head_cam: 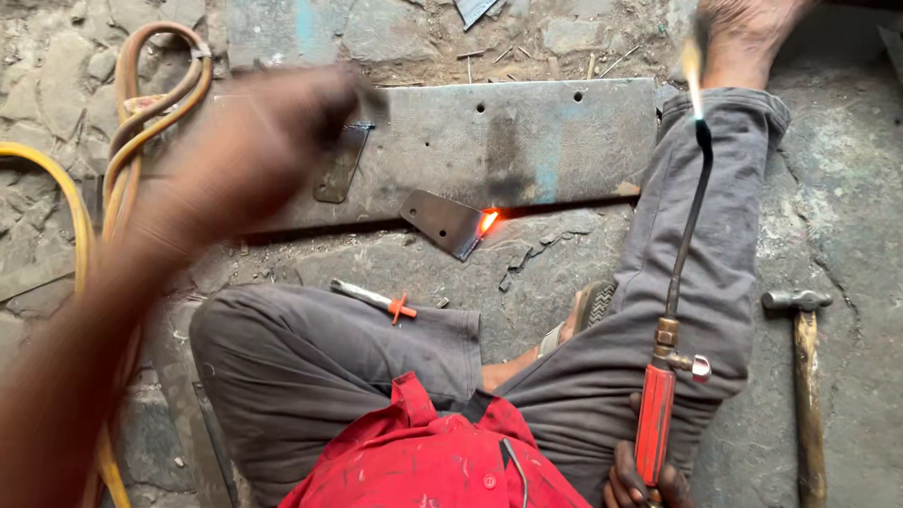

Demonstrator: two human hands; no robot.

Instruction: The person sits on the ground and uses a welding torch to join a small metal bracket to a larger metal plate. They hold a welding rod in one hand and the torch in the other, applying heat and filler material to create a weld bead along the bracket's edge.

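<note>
My right hand (653, 496) grips the red handle of a gas torch (656, 411) at the bottom right. Its black neck runs up over my right leg, and a flame (692, 72) burns at the tip. My left hand (265, 147) is raised over the left end of a long steel plate (536, 137) with drilled holes. The hand is blurred, so its fingers cannot be read. A small angled metal piece (438, 220) lies against the plate's near edge, and its right tip (488, 222) glows orange. Another small bracket (340, 165) rests on the plate just below my left hand.
I sit on a rough stone floor in grey trousers and a red shirt. A hammer (807, 397) lies to the right of my leg. Yellow and orange hoses (126, 122) loop along the left. A small metal tool with an orange part (375, 299) lies by my left knee.
</note>
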